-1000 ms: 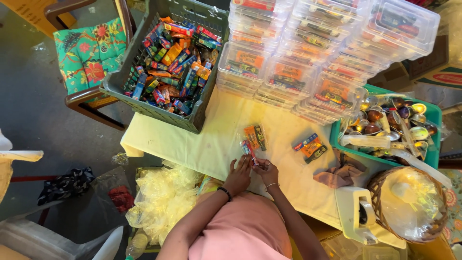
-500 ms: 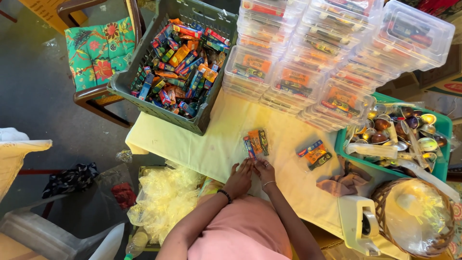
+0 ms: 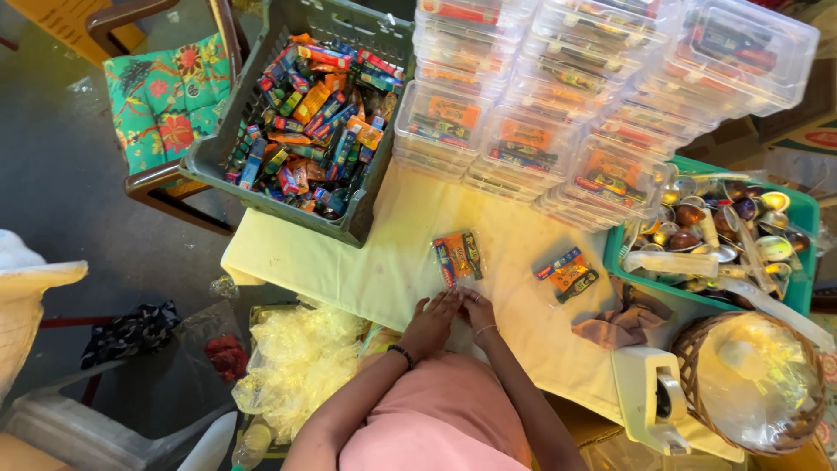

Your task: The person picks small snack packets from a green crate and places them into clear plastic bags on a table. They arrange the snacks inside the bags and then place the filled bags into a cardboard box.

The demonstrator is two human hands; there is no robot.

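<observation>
You are looking down at a desk (image 3: 366, 270) with a pale yellow cloth on it. Far left, beside the desk, is a chair with a flowery green cushion (image 3: 166, 105). Next comes a grey crate (image 3: 261, 187) full of little bright packs. Below the desk edge lies a heap of clear bags (image 3: 296, 358).

Your left hand (image 3: 430, 321) and your right hand (image 3: 477, 310) meet at the near edge of the desk, fingers touching. They seem to pinch something small between them, but I cannot tell what it is or how tight the grip is. Just past your fingertips lies a small wrapped pack (image 3: 459, 255). A second pack (image 3: 568, 274) lies further right.

Behind them stand stacks of clear plastic boxes (image 3: 558, 96). On the right sits a green tray (image 3: 806, 218) of shiny little things, then a round basket (image 3: 689, 366).
</observation>
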